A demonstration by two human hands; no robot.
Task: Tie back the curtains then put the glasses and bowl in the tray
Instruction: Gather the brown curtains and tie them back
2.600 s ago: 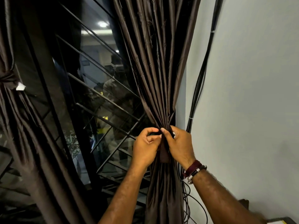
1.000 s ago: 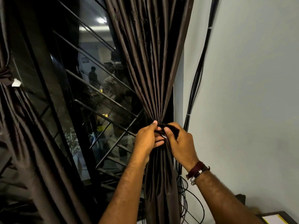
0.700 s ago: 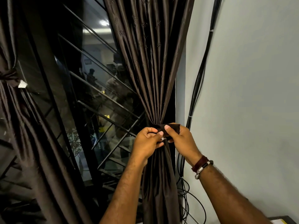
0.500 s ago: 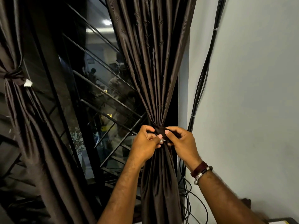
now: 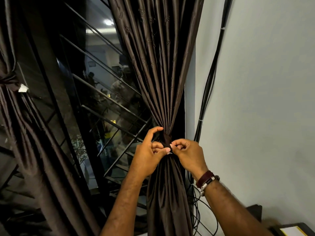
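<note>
A dark brown curtain [image 5: 160, 68] hangs in front of me, gathered into a narrow waist by a brown tie-back band [image 5: 166, 139]. My left hand [image 5: 147, 155] and my right hand [image 5: 188, 155] both pinch the ends of that band at the front of the bunch, fingertips nearly touching. A second brown curtain [image 5: 32, 133] hangs at the far left, bound with its own tie [image 5: 8, 81] that carries a small white tag. No glasses, bowl or tray are in view.
Between the curtains is a dark window [image 5: 95, 99] with slanted metal bars and reflections. Black cables [image 5: 210, 79] run down the grey wall [image 5: 264, 99] right of the curtain and coil near the floor. A dark furniture corner with yellow-white paper [image 5: 292, 230] sits bottom right.
The band has gone from a loose strip held wide across the curtain to a tight bunch cinched around it. Both hands have drawn in close over the knot.
</note>
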